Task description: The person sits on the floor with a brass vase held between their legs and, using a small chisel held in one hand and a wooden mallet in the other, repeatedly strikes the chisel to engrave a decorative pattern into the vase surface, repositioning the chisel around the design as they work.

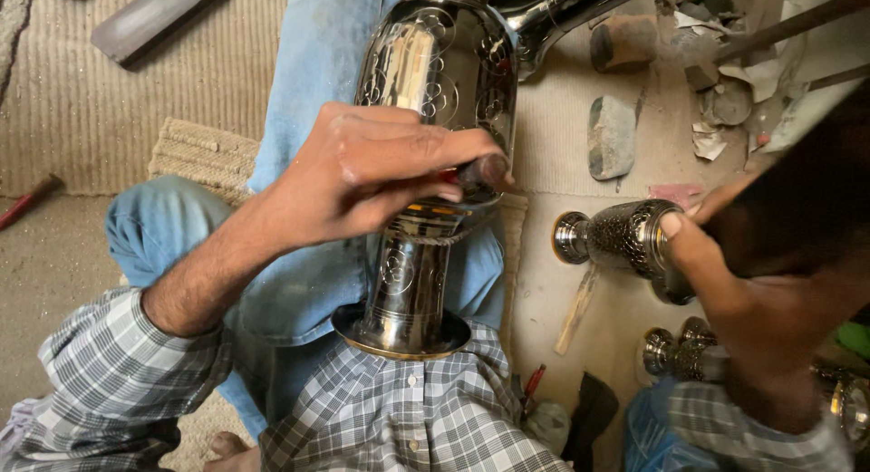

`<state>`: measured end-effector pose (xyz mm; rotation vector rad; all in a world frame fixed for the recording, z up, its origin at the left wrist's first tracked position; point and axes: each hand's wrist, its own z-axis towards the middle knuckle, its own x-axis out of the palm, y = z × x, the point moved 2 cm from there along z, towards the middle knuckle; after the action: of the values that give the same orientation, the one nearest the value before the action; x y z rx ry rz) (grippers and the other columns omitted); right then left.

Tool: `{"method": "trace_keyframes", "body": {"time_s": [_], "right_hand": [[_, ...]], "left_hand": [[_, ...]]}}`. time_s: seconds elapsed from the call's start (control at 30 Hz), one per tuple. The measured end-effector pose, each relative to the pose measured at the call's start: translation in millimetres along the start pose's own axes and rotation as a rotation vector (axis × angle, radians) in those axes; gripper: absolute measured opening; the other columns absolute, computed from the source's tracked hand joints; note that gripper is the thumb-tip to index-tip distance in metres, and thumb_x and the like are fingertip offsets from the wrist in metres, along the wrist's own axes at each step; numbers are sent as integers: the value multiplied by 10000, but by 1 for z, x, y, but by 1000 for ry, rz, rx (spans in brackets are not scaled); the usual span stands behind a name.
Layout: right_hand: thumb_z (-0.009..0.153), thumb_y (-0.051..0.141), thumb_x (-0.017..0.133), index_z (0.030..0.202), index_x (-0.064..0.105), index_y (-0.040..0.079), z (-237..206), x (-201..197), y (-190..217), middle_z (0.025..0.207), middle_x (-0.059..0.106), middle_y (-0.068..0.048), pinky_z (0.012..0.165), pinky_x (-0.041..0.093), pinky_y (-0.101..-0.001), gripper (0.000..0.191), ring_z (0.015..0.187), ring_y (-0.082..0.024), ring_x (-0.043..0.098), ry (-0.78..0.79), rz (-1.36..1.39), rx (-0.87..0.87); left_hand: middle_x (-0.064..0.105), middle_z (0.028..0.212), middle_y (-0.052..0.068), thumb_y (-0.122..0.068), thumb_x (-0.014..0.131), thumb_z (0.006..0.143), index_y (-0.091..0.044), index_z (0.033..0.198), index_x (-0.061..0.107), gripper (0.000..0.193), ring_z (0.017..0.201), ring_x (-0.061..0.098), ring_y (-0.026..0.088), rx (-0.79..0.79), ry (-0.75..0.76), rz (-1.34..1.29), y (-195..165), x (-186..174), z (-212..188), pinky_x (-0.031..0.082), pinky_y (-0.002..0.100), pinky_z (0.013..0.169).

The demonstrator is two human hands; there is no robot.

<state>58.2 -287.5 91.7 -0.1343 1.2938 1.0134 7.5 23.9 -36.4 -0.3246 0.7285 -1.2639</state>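
A tall silver metal vase (439,73) with engraved flower patterns lies along my lap, its flared base (399,341) against my checked shirt. My left hand (372,178) rests on the vase's waist, closed on a small tool (480,171) with a dark rounded end and a bit of red, pressed to the metal. My right hand (725,282) is raised at the right, gripping a dark, blurred block-like object (797,200). What it is I cannot make out. Just behind that hand a small engraved metal vase (616,236) lies on its side on the floor.
More small shiny metal pieces (675,354) lie at the lower right. Stones (612,135), scraps and a wooden stick (575,309) litter the floor on the right. A flat grey bar (154,14) sits at the upper left, and a woven mat (195,155) lies under my knee.
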Motion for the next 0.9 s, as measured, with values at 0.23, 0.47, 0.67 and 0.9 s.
{"method": "trace_keyframes", "body": {"time_s": [0.23, 0.47, 0.67, 0.9], "right_hand": [[793, 10, 831, 1499, 494, 131, 45, -7, 36, 1068, 680, -176, 655, 528, -352, 792, 782, -247, 671, 238, -455, -387], [805, 75, 779, 1520, 478, 129, 76, -11, 69, 911, 608, -62, 579, 491, -351, 778, 673, -200, 628, 422, -522, -274], [719, 12, 766, 1522, 516, 209, 90, -7, 85, 849, 597, -61, 605, 503, -375, 864, 665, -215, 599, 551, -683, -442], [695, -10, 753, 1554, 486, 266, 103, -2, 103, 765, 525, -44, 562, 484, -346, 941, 595, -172, 540, 621, -775, -560]], "left_hand": [[779, 1080, 80, -24, 799, 906, -70, 1282, 684, 396, 813, 717, 185, -47, -125, 66, 1, 10, -16, 554, 334, 715], [768, 962, 94, 61, 750, 955, 8, 1151, 660, 222, 746, 706, 175, -262, -425, 93, -17, 30, -40, 535, 284, 674], [743, 892, 112, 117, 754, 921, 47, 1035, 642, 174, 699, 710, 151, -390, -617, 124, -21, 47, -51, 512, 274, 632], [689, 964, 103, 130, 697, 1020, 85, 1174, 552, 217, 863, 702, 123, -432, -825, -175, -15, 70, -69, 593, 229, 775]]}}
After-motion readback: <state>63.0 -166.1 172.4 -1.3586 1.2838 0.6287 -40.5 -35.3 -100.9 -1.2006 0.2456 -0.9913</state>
